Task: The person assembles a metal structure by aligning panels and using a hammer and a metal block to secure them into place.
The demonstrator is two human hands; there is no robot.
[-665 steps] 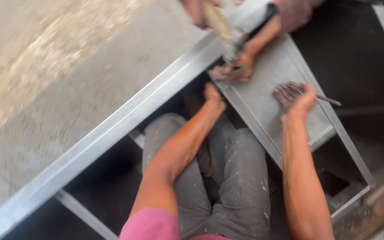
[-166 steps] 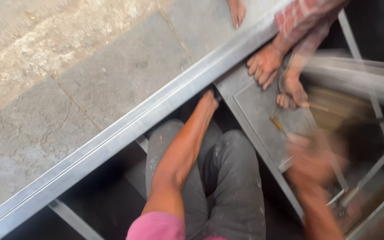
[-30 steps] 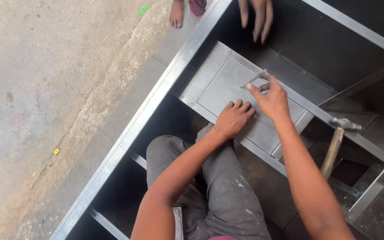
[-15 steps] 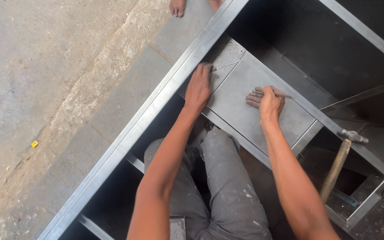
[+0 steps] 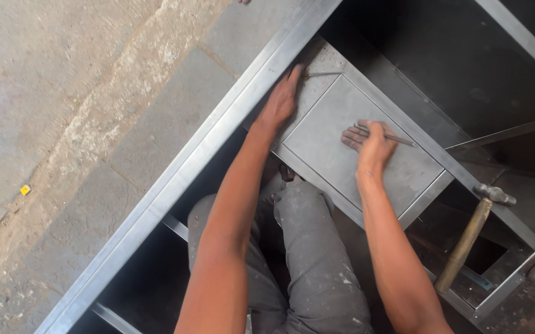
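Head view, looking straight down: two bare forearms are seen reaching forward over a grey sheet-metal panel (image 5: 354,145) with folded edges, which is laid flat across a steel frame. The left hand (image 5: 280,102) is pressed palm-down on the panel's upper left corner, fingers held together and extended toward the long steel frame rail (image 5: 218,145); nothing is gripped by it. The right hand (image 5: 369,143) is rested near the middle of the panel, its fingers curled around one thin metal rod (image 5: 397,138), whose free end is pointed to the right across the sheet. A second thin rod-like piece (image 5: 323,74) is seen lying on the panel just beyond the left fingertips; whether it is loose or fixed cannot be told.

One hammer (image 5: 468,238) with a wooden handle and a steel head is propped to the right of the panel, head uppermost, well apart from both hands. The person's legs, in grey trousers (image 5: 317,260) speckled with pale marks, are seen below the panel, inside the frame. Two slimmer cross-members are counted at the lower left of the rail. A concrete floor (image 5: 76,105) is spread to the left, with one small yellow scrap (image 5: 25,189) lying on it.
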